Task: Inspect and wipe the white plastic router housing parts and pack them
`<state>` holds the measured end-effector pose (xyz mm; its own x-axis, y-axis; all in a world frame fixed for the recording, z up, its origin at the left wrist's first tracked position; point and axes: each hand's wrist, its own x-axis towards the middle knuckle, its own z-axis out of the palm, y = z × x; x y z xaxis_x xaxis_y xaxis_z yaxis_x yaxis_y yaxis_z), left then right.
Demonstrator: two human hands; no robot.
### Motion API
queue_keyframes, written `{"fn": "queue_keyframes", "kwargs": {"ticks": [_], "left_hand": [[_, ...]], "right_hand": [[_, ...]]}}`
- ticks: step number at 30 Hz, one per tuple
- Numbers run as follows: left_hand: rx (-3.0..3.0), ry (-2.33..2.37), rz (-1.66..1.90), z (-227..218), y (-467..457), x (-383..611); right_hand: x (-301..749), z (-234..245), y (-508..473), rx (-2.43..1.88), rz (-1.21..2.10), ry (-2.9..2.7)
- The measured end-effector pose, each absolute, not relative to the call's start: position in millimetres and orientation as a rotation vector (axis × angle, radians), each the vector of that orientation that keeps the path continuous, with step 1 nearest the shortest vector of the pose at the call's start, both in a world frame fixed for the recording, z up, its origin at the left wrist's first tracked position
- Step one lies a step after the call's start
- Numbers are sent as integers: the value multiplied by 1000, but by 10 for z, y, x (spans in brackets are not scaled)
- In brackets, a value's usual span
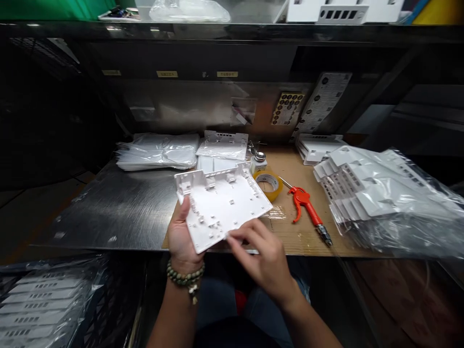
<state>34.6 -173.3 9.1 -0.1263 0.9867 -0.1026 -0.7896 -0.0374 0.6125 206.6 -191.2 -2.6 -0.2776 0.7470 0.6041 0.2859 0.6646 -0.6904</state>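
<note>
Two hands are working one white plastic cover, held above the near edge of the bench. I am seeing the left hand clamped on its left edge, thumb on top and fingers underneath, while the right hand is pinching the near corner at about 5 o'clock from the part's middle.

Judging progress, I am reading this as mid-batch: a bagged stack of like covers is lying at 3 o'clock, flat clear bags at 11 o'clock, and more bagged parts in a crate at 8 o'clock (which pile is done I cannot tell). This piece is unbagged.

The cover is showing its inner face: a flat rectangular panel, tilted, with small clips and posts scattered over it and a raised wall with slots along the far edge. A yellow tape roll and a red air gun are lying just beyond at 2 o'clock.
</note>
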Motion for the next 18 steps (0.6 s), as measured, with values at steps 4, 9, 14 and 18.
{"fn": "queue_keyframes", "kwargs": {"ticks": [4, 9, 14, 18], "left_hand": [[625, 774, 1693, -115, -1787, 11], [840, 948, 1697, -217, -1878, -152], [519, 139, 1634, -210, -1947, -63], [380, -167, 1522, -216, -1943, -29]], "right_hand": [[2576, -112, -1657, -1059, 379, -1590], [2786, -116, -1606, -1108, 278, -1494], [2687, -129, -1629, -1069, 297, -1594], [2689, -140, -1628, -1043, 274, -1666]]}}
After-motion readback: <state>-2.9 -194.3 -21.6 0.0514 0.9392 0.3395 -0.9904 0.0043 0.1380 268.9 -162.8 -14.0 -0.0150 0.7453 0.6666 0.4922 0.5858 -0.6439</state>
